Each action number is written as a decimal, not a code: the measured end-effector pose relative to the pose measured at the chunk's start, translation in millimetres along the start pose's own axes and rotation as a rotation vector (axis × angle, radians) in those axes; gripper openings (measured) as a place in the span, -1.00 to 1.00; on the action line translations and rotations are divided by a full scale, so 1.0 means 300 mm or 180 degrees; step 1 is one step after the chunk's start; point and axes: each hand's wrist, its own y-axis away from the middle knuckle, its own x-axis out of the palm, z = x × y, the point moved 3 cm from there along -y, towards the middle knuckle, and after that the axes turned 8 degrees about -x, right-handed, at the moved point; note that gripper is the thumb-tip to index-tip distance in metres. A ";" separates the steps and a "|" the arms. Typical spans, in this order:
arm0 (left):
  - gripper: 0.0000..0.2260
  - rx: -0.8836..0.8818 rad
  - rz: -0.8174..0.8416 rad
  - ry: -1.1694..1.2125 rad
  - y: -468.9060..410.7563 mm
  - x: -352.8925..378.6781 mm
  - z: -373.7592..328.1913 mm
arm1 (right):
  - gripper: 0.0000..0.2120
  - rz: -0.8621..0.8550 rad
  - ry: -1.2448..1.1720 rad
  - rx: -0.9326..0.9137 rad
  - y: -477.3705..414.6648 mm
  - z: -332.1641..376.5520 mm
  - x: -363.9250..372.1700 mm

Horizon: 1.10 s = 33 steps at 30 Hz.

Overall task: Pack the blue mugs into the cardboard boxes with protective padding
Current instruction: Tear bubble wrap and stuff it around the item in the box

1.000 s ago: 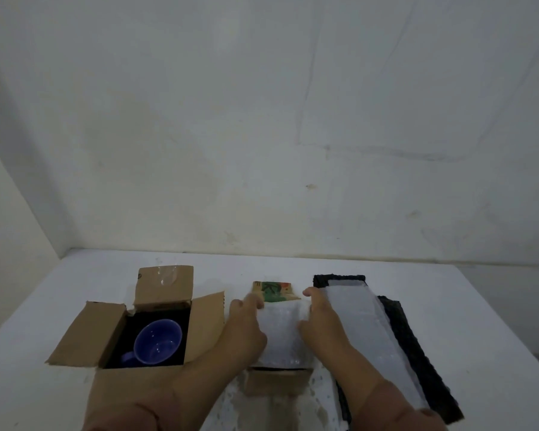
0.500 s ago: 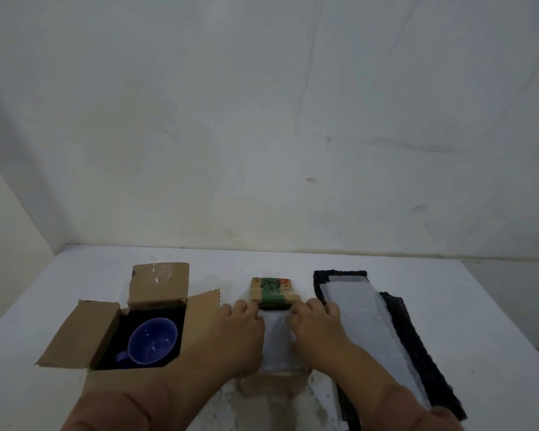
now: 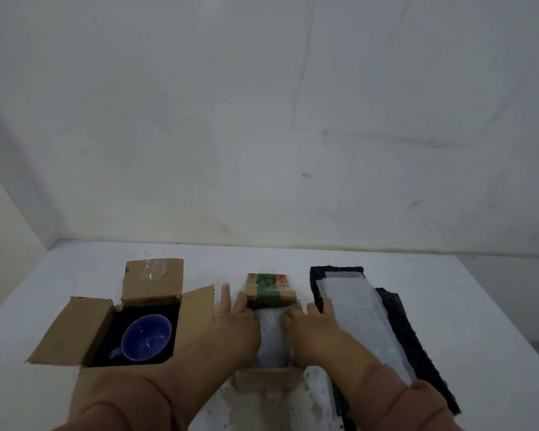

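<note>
Head view: I note both forearms reaching forward, palms down over the small middle cardboard box (image 3: 268,377). The left hand (image 3: 237,326) lies flat, fingers straight and spread, pressing the left side of the white bubble padding (image 3: 273,339) that fills this box. The right hand (image 3: 314,332) presses the padding's right side, fingers nearly straight, gripping nothing. One blue mug (image 3: 146,337) lies in the open left box (image 3: 151,279) on a dark lining, handle toward me. To the right, a bubble-wrap strip (image 3: 363,318) rests on black foam sheets (image 3: 400,325) on the white table (image 3: 467,306).
</note>
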 end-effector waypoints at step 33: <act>-0.83 -0.1550 0.1683 0.6215 -0.093 -0.002 -0.629 | -0.76 -0.0157 -0.2355 0.1183 0.299 -0.321 0.396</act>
